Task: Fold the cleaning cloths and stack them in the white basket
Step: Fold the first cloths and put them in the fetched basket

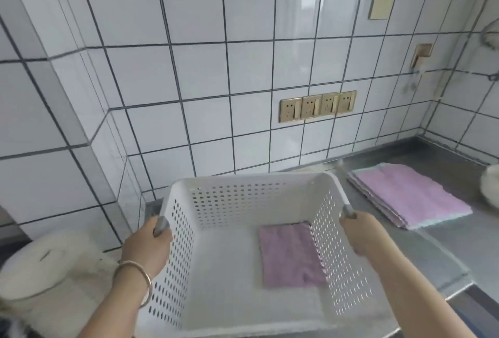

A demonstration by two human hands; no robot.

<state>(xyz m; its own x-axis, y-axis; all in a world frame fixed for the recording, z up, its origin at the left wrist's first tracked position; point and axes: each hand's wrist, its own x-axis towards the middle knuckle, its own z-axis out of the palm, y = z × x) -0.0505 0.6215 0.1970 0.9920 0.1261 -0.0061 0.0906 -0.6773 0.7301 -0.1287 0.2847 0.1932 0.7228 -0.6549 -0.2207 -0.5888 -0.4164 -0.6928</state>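
Observation:
A white perforated basket fills the middle of the view, tilted slightly toward me. My left hand grips the grey handle on its left rim. My right hand grips the grey handle on its right rim. One folded purple cloth lies flat on the basket floor at the right side. A stack of unfolded pink cloths lies on the steel counter to the right of the basket.
The steel counter runs along a tiled wall with a row of gold sockets. A white round appliance sits at the left. A white object shows at the right edge. The counter's front edge lies at lower right.

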